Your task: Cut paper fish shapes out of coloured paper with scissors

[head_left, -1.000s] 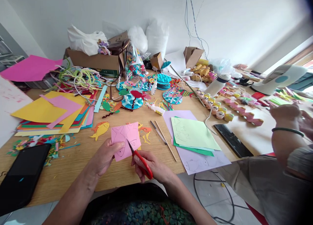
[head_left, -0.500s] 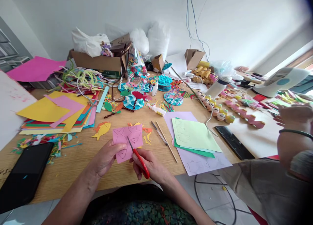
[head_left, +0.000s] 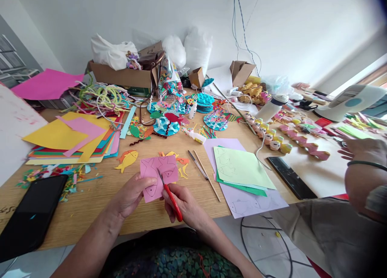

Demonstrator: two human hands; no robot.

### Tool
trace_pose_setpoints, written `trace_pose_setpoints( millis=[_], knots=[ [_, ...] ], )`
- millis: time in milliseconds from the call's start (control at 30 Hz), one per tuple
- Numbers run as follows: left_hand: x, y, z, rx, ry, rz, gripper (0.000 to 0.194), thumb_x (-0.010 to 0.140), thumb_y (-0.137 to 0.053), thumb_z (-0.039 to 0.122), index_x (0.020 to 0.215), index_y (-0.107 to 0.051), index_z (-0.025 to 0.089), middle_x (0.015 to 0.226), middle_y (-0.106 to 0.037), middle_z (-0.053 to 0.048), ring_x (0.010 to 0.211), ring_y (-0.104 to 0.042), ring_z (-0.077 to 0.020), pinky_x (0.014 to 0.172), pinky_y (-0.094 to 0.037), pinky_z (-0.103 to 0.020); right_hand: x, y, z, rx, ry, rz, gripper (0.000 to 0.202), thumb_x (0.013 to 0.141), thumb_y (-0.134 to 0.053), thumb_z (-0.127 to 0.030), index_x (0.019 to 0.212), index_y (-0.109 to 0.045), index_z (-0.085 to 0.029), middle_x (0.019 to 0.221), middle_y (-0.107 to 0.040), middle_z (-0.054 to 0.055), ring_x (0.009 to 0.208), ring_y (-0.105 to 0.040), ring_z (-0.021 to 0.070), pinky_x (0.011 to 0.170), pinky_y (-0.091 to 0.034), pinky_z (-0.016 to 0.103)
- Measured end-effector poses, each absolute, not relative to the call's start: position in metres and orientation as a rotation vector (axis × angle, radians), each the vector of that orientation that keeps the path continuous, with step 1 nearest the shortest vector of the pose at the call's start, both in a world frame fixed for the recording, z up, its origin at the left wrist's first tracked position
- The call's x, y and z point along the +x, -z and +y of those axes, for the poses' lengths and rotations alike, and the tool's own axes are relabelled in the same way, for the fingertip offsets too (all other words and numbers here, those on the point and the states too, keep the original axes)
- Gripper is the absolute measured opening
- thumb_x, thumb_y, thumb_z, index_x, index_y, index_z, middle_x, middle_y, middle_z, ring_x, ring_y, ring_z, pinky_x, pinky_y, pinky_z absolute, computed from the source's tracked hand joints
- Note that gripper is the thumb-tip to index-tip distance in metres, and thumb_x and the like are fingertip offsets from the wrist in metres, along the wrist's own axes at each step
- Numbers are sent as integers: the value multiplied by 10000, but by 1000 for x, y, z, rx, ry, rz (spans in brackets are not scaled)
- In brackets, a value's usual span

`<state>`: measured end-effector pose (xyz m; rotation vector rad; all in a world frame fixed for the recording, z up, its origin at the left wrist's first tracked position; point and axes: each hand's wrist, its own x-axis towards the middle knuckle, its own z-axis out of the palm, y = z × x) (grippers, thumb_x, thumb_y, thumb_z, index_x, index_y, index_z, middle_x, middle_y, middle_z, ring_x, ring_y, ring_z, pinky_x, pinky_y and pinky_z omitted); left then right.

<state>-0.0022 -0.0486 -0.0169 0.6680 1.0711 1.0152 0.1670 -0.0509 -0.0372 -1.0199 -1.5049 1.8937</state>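
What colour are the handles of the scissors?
Red, seen best in the head view.

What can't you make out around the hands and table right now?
All in the head view:
- Left hand: some fingertips, hidden behind the pink paper.
- White bag: contents, hidden by its sides.
- Black device: lower corner, cut off by left edge.
- White bottle: label text, too small.

The pink paper [head_left: 167, 163], marked with fish outlines [head_left: 151, 188], is held up, red-handled scissors [head_left: 169, 196] slanting over its middle.
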Motion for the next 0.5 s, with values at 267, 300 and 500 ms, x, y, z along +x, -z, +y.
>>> trace_pose_setpoints(
  millis=[267, 300, 500],
  knots=[
    [-4, 23, -48, 670, -1003, 1103, 295, 591, -764, 288, 855, -730, 162, 701, -726, 0, 631, -627, -158, 629, -515, -268, 166, 44, -54, -1005, -1914, -1471, 448, 878, -519, -620, 763, -498, -188, 451, -442, -86, 344, -400, 66, 356, -299, 174],
    [-4, 23, -49, 672, -994, 1105, 283, 593, -763, 289, 843, -729, 161, 697, -724, -2, 632, -629, -160, 631, -515, -270, 166, 44, -54, -1010, -1921, -1467, 450, 874, -524, -624, 759, -490, -190, 457, -447, -85, 347, -404, 66, 359, -300, 175],
    [-2, 24, -55, 671, -901, 1029, 266, 612, -768, 323, 806, -723, 148, 714, -746, -55, 680, -690, -233, 668, -539, -332, 164, 38, -52, -1043, -1950, -1463, 478, 854, -535, -648, 717, -455, -197, 490, -479, -68, 391, -442, 73, 402, -333, 185]
  ],
)
